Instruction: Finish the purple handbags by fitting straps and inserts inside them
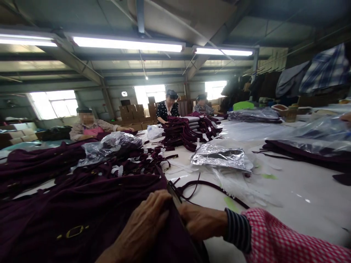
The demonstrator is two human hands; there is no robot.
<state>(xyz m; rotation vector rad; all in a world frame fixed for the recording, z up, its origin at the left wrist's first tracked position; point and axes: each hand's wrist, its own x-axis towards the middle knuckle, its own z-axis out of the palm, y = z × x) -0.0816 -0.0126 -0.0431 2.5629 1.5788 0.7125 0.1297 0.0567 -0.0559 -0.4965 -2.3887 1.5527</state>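
A dark purple fabric item (109, 204) with a gold buckle (75, 231) covers the near left of the table. My left hand (145, 223) lies over its right edge, fingers bent together and pressed on the cloth. Right beside it, my right hand (200, 220) is closed at the same edge, under a checked red sleeve. A narrow dark object (174, 193), perhaps a tool, juts up between the two hands; what it is cannot be made out. A thin purple strap (216, 190) curves across the table behind my right hand.
Purple straps and pieces are heaped at the left under clear plastic (109, 144). A purple stack (189, 133) stands mid-table, with a silvery plastic packet (222, 157) before it. Bagged purple cloth (307, 151) lies at the right. Several people sit or stand across the table.
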